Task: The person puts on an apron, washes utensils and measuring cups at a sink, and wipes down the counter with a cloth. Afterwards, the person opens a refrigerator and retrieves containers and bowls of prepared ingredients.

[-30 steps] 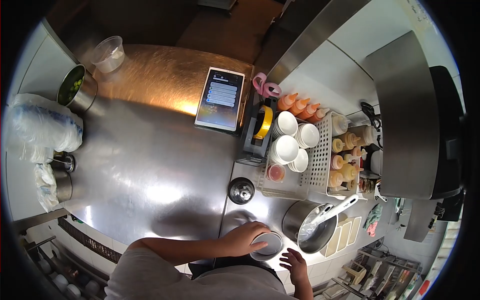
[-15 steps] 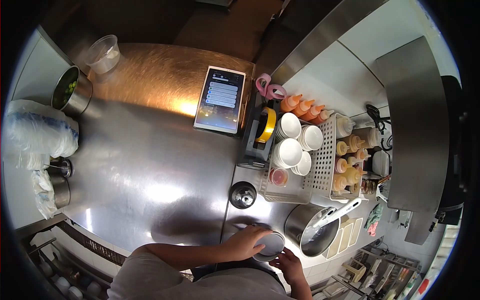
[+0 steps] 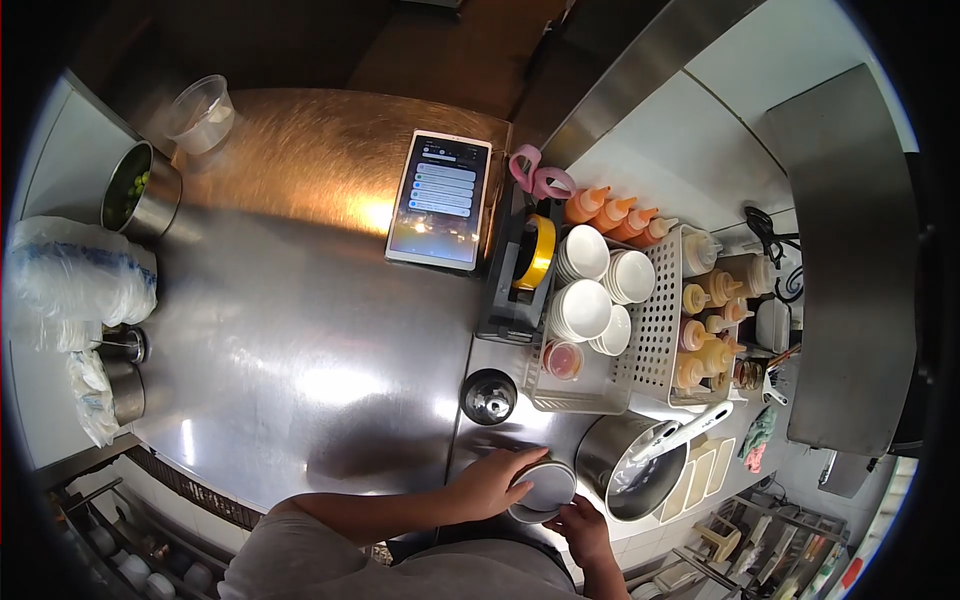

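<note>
I had one round grey dish [image 3: 549, 486] at the counter's near edge, close to my body. My left hand [image 3: 492, 486] was part closed on it, thumb over the rim and fingers along the far side. My right hand [image 3: 585, 531] was half curled, fingertips at the dish's near right edge; whether they pinched it I couldn't tell. Just right stood one steel pot [image 3: 602, 455] with a white-handled utensil [image 3: 697, 424] leaning in it. Beyond the dish sat one black dome-shaped object [image 3: 489, 397]. Farther off, one basket [image 3: 583, 402] held four stacks of white bowls [image 3: 582, 309] and one reddish cup [image 3: 563, 360]; behind it stood four orange bottles [image 3: 612, 214]. One tablet [image 3: 438, 200] lay well beyond.
</note>
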